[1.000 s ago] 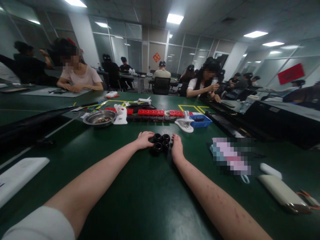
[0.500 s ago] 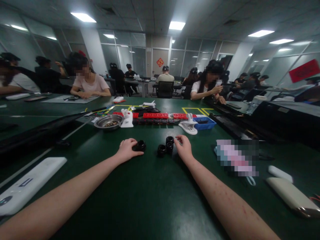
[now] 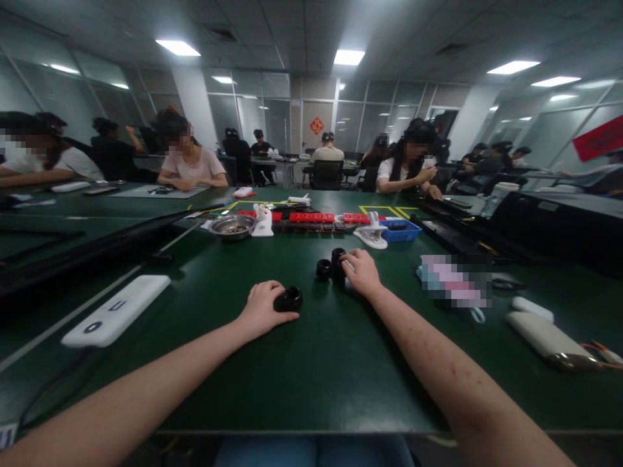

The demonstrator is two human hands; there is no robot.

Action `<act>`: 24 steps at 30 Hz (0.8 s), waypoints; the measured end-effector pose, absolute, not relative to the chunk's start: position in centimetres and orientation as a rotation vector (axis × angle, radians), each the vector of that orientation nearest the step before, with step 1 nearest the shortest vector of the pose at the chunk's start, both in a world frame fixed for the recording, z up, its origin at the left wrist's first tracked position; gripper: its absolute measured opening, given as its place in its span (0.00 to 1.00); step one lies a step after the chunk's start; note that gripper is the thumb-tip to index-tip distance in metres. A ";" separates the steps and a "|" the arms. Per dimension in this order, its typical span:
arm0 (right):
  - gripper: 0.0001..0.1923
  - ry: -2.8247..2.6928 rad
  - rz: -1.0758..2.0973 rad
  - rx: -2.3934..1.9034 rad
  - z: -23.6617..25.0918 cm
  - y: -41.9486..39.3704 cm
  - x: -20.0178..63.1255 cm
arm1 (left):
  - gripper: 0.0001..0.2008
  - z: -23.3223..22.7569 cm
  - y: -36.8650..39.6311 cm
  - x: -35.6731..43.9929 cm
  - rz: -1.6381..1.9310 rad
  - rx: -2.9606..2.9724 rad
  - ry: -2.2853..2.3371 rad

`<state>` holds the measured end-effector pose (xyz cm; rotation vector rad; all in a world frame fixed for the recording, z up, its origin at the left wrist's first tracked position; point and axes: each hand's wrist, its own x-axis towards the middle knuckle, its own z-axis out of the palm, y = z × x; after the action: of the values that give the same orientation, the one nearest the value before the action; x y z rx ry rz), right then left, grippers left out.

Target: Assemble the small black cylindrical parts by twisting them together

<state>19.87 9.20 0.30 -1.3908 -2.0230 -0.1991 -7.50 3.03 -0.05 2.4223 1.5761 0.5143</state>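
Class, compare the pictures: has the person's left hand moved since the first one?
Yes. Judged against the metal bowl, the left hand has moved leftward and nearer the wearer, with a black part in its grasp.

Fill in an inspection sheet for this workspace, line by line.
Surface: green table, things spread across it.
Things handled: black round part in the left hand; other black parts at the right hand.
Clutter: metal bowl of small pieces, blue tray, white device, beige case.
Hands: left curled around its part; right touching the others, grip unclear.
Cables: dark cable by the white device; coloured wires near the bowl.
Surroundings: people seated at tables, lit ceiling lamps.
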 end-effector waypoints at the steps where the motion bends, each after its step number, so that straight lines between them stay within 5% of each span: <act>1: 0.14 -2.007 -0.226 -1.403 0.4 8.8 19.8 | 0.28 0.0 2.7 -7.4 0.516 2.419 1.559; 12: 0.35 -1.997 -0.390 -1.408 0.1 7.7 16.1 | 0.28 0.7 1.7 -5.9 0.563 2.454 1.505; 18: 0.31 -2.012 -0.303 -1.438 1.6 6.8 16.3 | 0.26 0.7 2.4 -5.6 0.585 2.421 1.385; 24: 0.12 -2.241 -0.087 -1.381 3.9 1.9 13.7 | 0.24 0.2 3.5 -3.1 0.636 2.412 1.312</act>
<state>13.67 1.94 3.89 -1.3812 -2.2414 -0.0865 -3.12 3.46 0.19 2.4120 1.3123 0.6357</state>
